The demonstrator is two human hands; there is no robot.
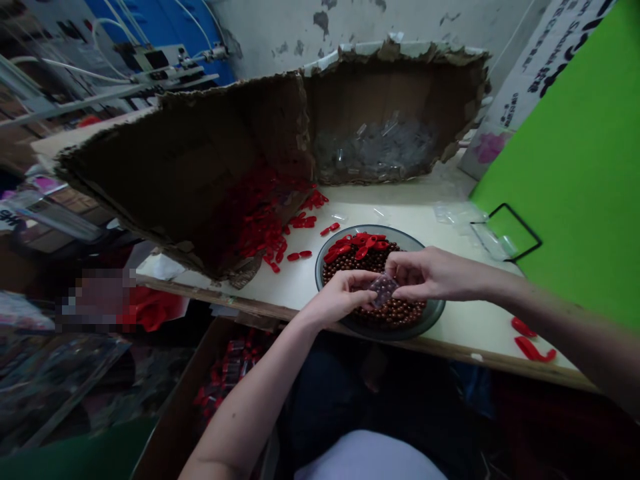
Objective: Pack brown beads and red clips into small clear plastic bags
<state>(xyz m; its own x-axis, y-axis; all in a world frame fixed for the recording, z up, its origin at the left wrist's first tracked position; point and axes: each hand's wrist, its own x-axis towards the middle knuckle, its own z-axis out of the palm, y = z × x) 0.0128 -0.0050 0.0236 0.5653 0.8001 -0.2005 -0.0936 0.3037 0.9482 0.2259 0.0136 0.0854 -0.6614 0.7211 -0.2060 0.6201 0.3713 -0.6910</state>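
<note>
Both hands meet over a grey bowl [434, 321] filled with shiny brown beads [400, 317]. A small clear plastic container [384, 289] is between my fingertips; round shapes show through it. My left hand [345, 295] pinches its left side, thumb towards me. On its right side, the closed fingers of my right hand [415, 275] also grip it. Several red plastic pieces [363, 245] lie on the beads at the far side of the bowl.
Behind stand a cardboard box of red pieces [260, 217] and another of clear plastic tubes [385, 150]. A black wire frame [525, 230] leans by a green panel [575, 200]. More red pieces [534, 348] lie near the table edge. Below left is a box of red-and-clear items [233, 367].
</note>
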